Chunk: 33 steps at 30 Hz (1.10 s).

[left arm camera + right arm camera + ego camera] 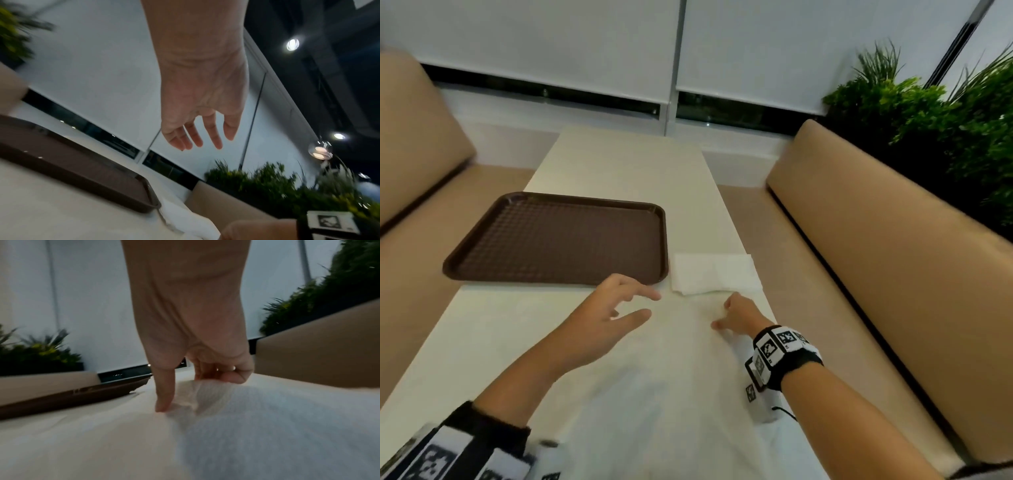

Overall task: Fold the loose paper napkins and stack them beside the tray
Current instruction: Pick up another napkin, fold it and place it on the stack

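Brown tray (558, 236) sits empty on the cream worktop (619, 164), on the left half; use it as the reference.

Folded napkins (714, 273): a small white stack lying flat just beside the tray's right edge, level with its near corner, not touching the rim as far as the head view shows. How many sheets are in the stack cannot be told.

Loose napkin (654, 377): a large white sheet spread flat on the worktop on the near side of the tray, reaching toward the person. Its edges are hard to separate from the worktop colour.

Left hand (602, 318): hovering just off the tray's near right corner, above the loose napkin. Fingers spread and mostly straight, gripping nothing. The left wrist view confirms this: palm open, fingers (213, 134) apart, clear air under them.

Right hand (739, 313): right of the tray's near corner, just on the near side of the folded napkins, low on the loose napkin. In the right wrist view the thumb (164, 394) points down with its tip touching the sheet, and the other fingers (230, 376) are curled under at the paper, which is lifted slightly there. Looks like a pinch on the napkin edge, though motion blur softens the contact.

Tan bench seats (893, 240) flank the worktop; green plants (945, 120) stand behind the right one.
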{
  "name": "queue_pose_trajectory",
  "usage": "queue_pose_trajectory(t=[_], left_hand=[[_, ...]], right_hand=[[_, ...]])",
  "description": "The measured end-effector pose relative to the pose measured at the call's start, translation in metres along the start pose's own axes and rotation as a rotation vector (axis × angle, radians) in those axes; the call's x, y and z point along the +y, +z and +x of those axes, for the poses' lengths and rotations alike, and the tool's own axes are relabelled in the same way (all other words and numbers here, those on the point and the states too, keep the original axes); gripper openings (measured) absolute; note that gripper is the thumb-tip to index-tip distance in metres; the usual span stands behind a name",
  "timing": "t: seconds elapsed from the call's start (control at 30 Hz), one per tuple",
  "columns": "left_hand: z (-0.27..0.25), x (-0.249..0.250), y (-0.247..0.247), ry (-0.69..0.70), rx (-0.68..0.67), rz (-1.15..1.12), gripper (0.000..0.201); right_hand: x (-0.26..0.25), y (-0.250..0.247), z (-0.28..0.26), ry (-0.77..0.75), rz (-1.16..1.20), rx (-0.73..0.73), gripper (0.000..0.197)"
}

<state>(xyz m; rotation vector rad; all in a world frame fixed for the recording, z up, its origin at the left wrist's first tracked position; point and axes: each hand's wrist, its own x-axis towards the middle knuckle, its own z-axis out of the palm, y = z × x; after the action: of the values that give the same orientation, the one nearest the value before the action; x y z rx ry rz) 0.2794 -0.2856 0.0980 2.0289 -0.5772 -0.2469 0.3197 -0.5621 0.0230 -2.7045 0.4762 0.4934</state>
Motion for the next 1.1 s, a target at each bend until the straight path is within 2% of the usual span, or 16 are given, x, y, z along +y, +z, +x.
queue_pose_trajectory(t=[0.07,0.13,0.2,0.27,0.4,0.5,0.53,0.67,0.87,0.93,1.03,1.1], left_hand=[[-0.047,-0.006,-0.015,-0.05,0.071,-0.041,0.018],[-0.09,-0.017,-0.027,-0.096,0.142,-0.085,0.019],[-0.129,-0.028,-0.037,-0.148,0.201,-0.129,0.016],[-0.164,-0.044,-0.045,-0.196,0.244,-0.146,0.033],[-0.207,-0.068,-0.057,-0.299,0.351,-0.209,0.035],[-0.217,-0.076,-0.06,-0.297,0.389,-0.238,0.042],[-0.219,-0.077,-0.061,-0.294,0.394,-0.247,0.043],[-0.221,-0.077,-0.061,-0.275,0.388,-0.258,0.045],[-0.22,-0.071,-0.065,-0.234,0.363,-0.22,0.051],[-0.212,-0.065,-0.066,-0.2,0.343,-0.192,0.058],[-0.194,-0.045,-0.066,-0.159,0.303,-0.184,0.052],[-0.176,-0.028,-0.064,-0.113,0.287,-0.218,0.056]], right_hand=[[-0.006,-0.002,-0.004,0.004,-0.006,-0.001,0.035],[-0.01,-0.003,-0.011,-0.014,0.0,0.035,0.023],[-0.013,-0.006,-0.02,-0.059,0.017,0.118,0.023],[-0.016,-0.014,-0.032,-0.099,0.048,0.167,0.029],[-0.017,-0.023,-0.049,-0.163,0.034,0.221,0.03],[-0.019,-0.025,-0.065,-0.207,0.004,0.237,0.01],[-0.019,-0.027,-0.07,-0.234,-0.005,0.239,0.009],[-0.02,-0.039,-0.093,-0.332,-0.034,0.273,0.028],[-0.038,-0.082,-0.14,-0.497,-0.13,0.334,0.025],[-0.047,-0.101,-0.161,-0.53,-0.153,0.351,0.026],[-0.062,-0.126,-0.192,-0.601,-0.164,0.374,0.026],[-0.07,-0.141,-0.206,-0.657,-0.131,0.379,0.027]])
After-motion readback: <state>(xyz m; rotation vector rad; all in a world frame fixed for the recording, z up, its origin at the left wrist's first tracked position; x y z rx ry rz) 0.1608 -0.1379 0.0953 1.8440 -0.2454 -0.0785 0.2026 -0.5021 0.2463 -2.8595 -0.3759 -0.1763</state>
